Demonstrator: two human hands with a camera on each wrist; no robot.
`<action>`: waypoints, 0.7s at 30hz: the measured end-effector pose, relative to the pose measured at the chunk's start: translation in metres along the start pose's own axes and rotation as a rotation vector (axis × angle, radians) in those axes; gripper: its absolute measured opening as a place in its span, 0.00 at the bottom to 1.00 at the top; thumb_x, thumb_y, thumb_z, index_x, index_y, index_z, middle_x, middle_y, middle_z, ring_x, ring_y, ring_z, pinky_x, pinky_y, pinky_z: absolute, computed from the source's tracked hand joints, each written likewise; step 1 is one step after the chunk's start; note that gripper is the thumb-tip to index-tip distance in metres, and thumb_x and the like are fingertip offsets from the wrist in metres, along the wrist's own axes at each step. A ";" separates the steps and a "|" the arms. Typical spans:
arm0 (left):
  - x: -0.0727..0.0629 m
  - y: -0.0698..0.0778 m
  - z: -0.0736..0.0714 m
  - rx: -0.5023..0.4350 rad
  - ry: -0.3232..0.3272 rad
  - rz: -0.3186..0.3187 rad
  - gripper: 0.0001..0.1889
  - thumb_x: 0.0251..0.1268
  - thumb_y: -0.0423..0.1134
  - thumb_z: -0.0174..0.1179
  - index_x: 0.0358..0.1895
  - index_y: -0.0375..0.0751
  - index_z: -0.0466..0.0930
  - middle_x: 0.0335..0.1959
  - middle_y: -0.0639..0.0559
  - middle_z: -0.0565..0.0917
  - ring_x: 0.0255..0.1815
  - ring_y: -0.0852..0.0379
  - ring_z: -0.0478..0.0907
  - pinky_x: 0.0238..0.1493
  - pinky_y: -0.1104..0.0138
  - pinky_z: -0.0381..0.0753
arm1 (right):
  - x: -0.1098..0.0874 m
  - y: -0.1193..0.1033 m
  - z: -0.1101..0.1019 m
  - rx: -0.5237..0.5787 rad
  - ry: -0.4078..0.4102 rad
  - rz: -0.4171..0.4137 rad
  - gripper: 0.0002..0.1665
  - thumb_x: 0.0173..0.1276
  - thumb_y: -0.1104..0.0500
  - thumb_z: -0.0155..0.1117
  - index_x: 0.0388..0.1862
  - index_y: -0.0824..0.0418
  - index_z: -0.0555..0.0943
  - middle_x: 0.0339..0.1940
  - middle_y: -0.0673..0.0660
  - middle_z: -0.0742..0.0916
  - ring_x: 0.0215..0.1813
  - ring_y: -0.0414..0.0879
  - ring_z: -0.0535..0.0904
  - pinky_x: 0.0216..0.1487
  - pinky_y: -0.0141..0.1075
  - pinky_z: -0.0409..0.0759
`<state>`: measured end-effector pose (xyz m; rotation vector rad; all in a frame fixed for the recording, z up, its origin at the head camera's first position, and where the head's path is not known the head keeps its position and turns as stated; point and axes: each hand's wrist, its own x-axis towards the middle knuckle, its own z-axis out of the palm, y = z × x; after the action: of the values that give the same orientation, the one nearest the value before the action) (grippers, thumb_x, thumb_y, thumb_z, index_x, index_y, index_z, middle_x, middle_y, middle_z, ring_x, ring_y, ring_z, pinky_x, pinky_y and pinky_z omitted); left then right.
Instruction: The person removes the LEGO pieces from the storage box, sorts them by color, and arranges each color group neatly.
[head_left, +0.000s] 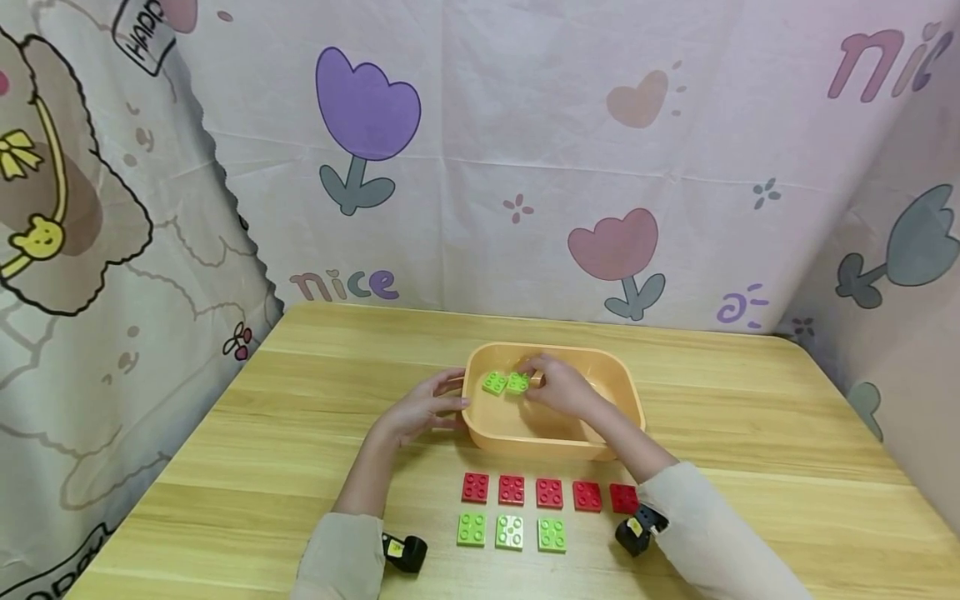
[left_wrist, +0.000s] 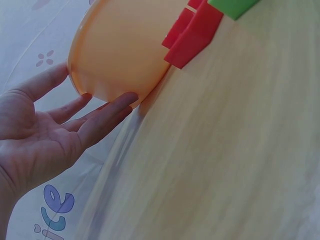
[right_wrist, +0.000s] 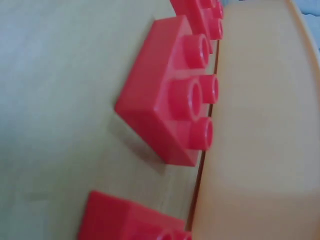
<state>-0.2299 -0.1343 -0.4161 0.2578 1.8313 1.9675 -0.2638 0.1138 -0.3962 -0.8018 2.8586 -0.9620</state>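
An orange plastic basin stands on the table, with two light green toy bricks inside near its left end. My right hand reaches into it, and its thumb and fingers pinch the right-hand green brick. The other green brick lies just left of it. At the basin's left end, my left hand touches the outside. In the left wrist view, its spread, fairly straight fingers rest against the outer wall. The right wrist view does not show the right hand.
In front of the basin, several red bricks form a row, with three green bricks in a row nearer me. The right wrist camera partly covers the rightmost red brick. A printed cloth hangs behind the wooden table.
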 end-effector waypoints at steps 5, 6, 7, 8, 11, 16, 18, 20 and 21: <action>-0.001 0.000 0.000 -0.005 -0.014 0.008 0.33 0.63 0.30 0.53 0.69 0.33 0.50 0.69 0.34 0.53 0.61 0.36 0.63 0.52 0.52 0.75 | -0.007 -0.002 -0.005 0.007 0.006 -0.020 0.17 0.52 0.65 0.68 0.43 0.63 0.80 0.38 0.52 0.78 0.31 0.43 0.75 0.31 0.32 0.77; -0.001 0.001 0.000 -0.006 -0.014 0.008 0.33 0.63 0.30 0.53 0.69 0.33 0.50 0.69 0.34 0.53 0.60 0.36 0.64 0.52 0.52 0.75 | -0.009 -0.002 -0.006 0.008 0.007 -0.027 0.17 0.52 0.65 0.68 0.43 0.63 0.80 0.38 0.53 0.79 0.30 0.43 0.75 0.31 0.32 0.76; -0.001 0.001 0.000 -0.005 -0.012 0.009 0.33 0.63 0.30 0.53 0.69 0.33 0.50 0.69 0.34 0.53 0.60 0.36 0.64 0.51 0.52 0.75 | -0.011 -0.002 -0.007 0.006 0.010 -0.035 0.17 0.52 0.65 0.68 0.43 0.63 0.80 0.37 0.53 0.79 0.30 0.43 0.75 0.31 0.32 0.76; -0.001 0.001 0.000 -0.003 -0.009 0.008 0.32 0.63 0.30 0.53 0.69 0.33 0.50 0.69 0.33 0.53 0.60 0.36 0.64 0.51 0.52 0.75 | -0.013 -0.002 -0.008 0.003 0.011 -0.041 0.17 0.52 0.66 0.68 0.43 0.64 0.80 0.37 0.53 0.79 0.31 0.43 0.75 0.31 0.32 0.76; 0.000 0.000 0.000 0.002 0.004 -0.001 0.32 0.63 0.29 0.53 0.69 0.34 0.51 0.68 0.34 0.54 0.59 0.38 0.65 0.50 0.53 0.76 | -0.019 -0.004 -0.011 -0.002 0.014 -0.048 0.18 0.52 0.66 0.68 0.44 0.64 0.80 0.38 0.54 0.79 0.32 0.46 0.76 0.31 0.32 0.76; 0.000 0.000 0.001 0.014 0.010 -0.006 0.32 0.64 0.29 0.52 0.69 0.34 0.51 0.68 0.35 0.54 0.60 0.38 0.65 0.50 0.53 0.76 | -0.030 -0.008 -0.015 0.003 0.011 -0.040 0.18 0.53 0.65 0.69 0.45 0.63 0.80 0.40 0.53 0.80 0.33 0.47 0.75 0.29 0.32 0.76; 0.000 0.001 0.001 0.015 0.006 -0.003 0.32 0.64 0.29 0.52 0.69 0.34 0.51 0.68 0.34 0.54 0.60 0.38 0.65 0.50 0.53 0.76 | -0.034 -0.010 -0.017 0.007 0.015 -0.041 0.18 0.53 0.65 0.69 0.45 0.63 0.80 0.40 0.52 0.80 0.33 0.46 0.75 0.29 0.32 0.75; -0.001 0.001 0.001 0.017 0.002 0.005 0.32 0.63 0.30 0.53 0.69 0.34 0.50 0.68 0.34 0.54 0.60 0.38 0.65 0.50 0.53 0.76 | -0.038 -0.011 -0.018 0.008 0.023 -0.044 0.18 0.53 0.64 0.69 0.45 0.61 0.80 0.40 0.51 0.80 0.33 0.45 0.74 0.29 0.32 0.75; -0.001 0.001 0.001 0.017 -0.001 0.008 0.33 0.63 0.31 0.54 0.69 0.34 0.51 0.68 0.34 0.54 0.60 0.38 0.65 0.50 0.53 0.76 | -0.040 -0.012 -0.019 0.009 0.025 -0.047 0.18 0.53 0.64 0.69 0.45 0.61 0.80 0.41 0.51 0.80 0.34 0.45 0.74 0.29 0.32 0.75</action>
<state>-0.2287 -0.1336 -0.4146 0.2714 1.8493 1.9577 -0.2270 0.1354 -0.3793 -0.8667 2.8664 -0.9960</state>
